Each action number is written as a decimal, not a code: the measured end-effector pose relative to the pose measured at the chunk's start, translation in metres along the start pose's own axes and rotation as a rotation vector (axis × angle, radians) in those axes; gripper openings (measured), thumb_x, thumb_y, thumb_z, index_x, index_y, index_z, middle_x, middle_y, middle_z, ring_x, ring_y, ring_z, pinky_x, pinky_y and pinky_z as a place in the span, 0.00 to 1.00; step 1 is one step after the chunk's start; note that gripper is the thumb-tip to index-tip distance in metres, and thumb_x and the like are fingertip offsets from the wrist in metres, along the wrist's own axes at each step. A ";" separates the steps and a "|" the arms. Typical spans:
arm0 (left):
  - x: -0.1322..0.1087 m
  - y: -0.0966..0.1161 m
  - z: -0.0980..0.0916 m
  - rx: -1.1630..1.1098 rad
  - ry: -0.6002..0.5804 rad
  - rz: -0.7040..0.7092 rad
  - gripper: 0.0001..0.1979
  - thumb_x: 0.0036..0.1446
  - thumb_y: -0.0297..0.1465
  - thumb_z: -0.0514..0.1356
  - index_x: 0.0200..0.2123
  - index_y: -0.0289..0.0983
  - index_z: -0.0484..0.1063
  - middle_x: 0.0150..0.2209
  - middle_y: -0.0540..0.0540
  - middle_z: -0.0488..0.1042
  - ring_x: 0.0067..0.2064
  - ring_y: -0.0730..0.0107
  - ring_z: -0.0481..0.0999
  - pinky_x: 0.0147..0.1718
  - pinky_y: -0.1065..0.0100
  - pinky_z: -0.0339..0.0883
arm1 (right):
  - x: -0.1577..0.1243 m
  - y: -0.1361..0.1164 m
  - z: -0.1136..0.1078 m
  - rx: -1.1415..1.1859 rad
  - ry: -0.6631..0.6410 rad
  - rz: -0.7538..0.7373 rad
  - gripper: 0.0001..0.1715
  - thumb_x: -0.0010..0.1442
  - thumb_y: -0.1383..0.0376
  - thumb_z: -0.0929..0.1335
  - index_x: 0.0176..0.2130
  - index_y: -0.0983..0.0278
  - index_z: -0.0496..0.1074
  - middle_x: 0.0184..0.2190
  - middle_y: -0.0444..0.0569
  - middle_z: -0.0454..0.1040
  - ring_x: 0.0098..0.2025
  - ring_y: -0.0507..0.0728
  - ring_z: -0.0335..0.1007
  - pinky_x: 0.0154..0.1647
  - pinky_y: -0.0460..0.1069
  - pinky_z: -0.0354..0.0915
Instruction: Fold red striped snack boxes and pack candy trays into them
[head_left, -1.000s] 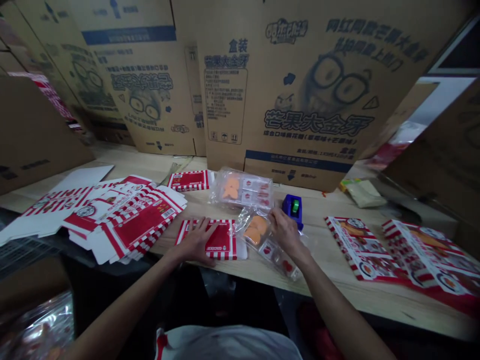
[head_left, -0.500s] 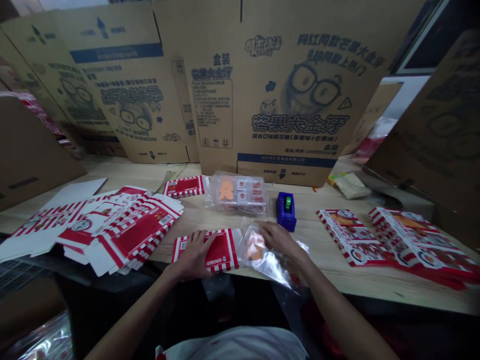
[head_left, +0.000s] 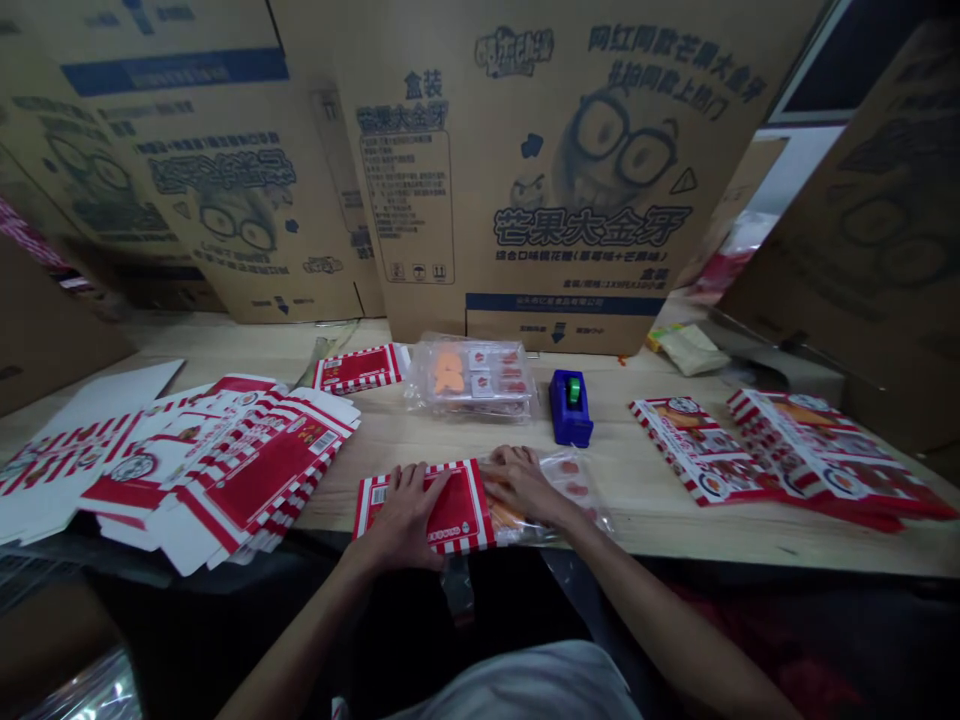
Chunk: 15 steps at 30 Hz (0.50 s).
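My left hand (head_left: 403, 515) lies flat, fingers spread, on a red-and-white striped carton (head_left: 457, 505) at the table's near edge. My right hand (head_left: 525, 483) presses on a clear plastic packet (head_left: 574, 492) with orange pieces and small red sachets inside. The packet's left end sits at the carton's open right end, partly inside it. The right fingers curl over the packet, and how far it reaches into the carton is hidden.
A pile of flat striped cartons (head_left: 210, 460) lies at left. A second clear packet (head_left: 470, 375), a small carton (head_left: 358, 368) and a blue tape dispenser (head_left: 570, 405) sit behind. Printed flat cartons (head_left: 757, 450) lie at right. Large cardboard boxes (head_left: 525, 170) wall the wooden table (head_left: 660, 500).
My right hand has brought the clear packet leftward from beside the tape dispenser to the carton's open end. My left hand stayed on the carton. The view has shifted slightly.
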<state>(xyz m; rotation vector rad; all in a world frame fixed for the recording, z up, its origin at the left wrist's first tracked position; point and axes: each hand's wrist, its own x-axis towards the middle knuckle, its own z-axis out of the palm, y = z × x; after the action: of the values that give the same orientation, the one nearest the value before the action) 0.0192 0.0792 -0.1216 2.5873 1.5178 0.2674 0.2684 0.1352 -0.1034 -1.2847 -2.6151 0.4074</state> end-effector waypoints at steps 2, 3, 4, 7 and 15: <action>0.001 0.002 0.001 0.007 -0.017 -0.005 0.59 0.28 0.49 0.69 0.64 0.33 0.54 0.60 0.28 0.57 0.61 0.36 0.55 0.60 0.41 0.43 | -0.003 -0.005 0.006 0.001 0.065 0.035 0.17 0.64 0.60 0.64 0.51 0.52 0.73 0.52 0.53 0.67 0.56 0.62 0.58 0.60 0.65 0.47; 0.001 0.002 0.001 0.010 -0.022 -0.005 0.59 0.27 0.49 0.69 0.64 0.33 0.54 0.60 0.27 0.57 0.61 0.35 0.54 0.60 0.41 0.43 | -0.006 -0.006 0.008 0.014 0.109 0.049 0.16 0.63 0.60 0.65 0.50 0.54 0.74 0.55 0.55 0.66 0.59 0.64 0.56 0.61 0.67 0.44; 0.001 0.002 0.001 0.010 -0.025 -0.005 0.60 0.27 0.49 0.69 0.64 0.33 0.55 0.60 0.27 0.57 0.61 0.35 0.54 0.60 0.40 0.43 | -0.010 -0.005 0.009 0.035 0.172 0.067 0.16 0.63 0.60 0.65 0.49 0.56 0.75 0.57 0.56 0.65 0.61 0.64 0.55 0.63 0.68 0.42; 0.001 0.000 0.002 -0.003 -0.030 0.001 0.59 0.28 0.49 0.69 0.64 0.35 0.54 0.61 0.27 0.57 0.61 0.33 0.55 0.60 0.39 0.43 | -0.035 0.011 0.004 0.127 0.460 0.203 0.19 0.62 0.58 0.64 0.48 0.64 0.75 0.57 0.60 0.66 0.60 0.64 0.59 0.63 0.64 0.50; 0.006 -0.001 0.006 -0.040 -0.017 0.000 0.60 0.27 0.48 0.69 0.64 0.34 0.54 0.60 0.27 0.58 0.60 0.31 0.56 0.58 0.40 0.45 | -0.095 0.041 -0.008 0.550 0.548 0.661 0.34 0.60 0.44 0.60 0.48 0.68 0.74 0.41 0.58 0.78 0.45 0.65 0.74 0.50 0.61 0.68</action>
<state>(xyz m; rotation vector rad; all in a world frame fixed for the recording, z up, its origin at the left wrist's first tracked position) 0.0225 0.0843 -0.1269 2.5522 1.4920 0.2723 0.3591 0.0848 -0.1145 -1.7001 -1.4541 0.6880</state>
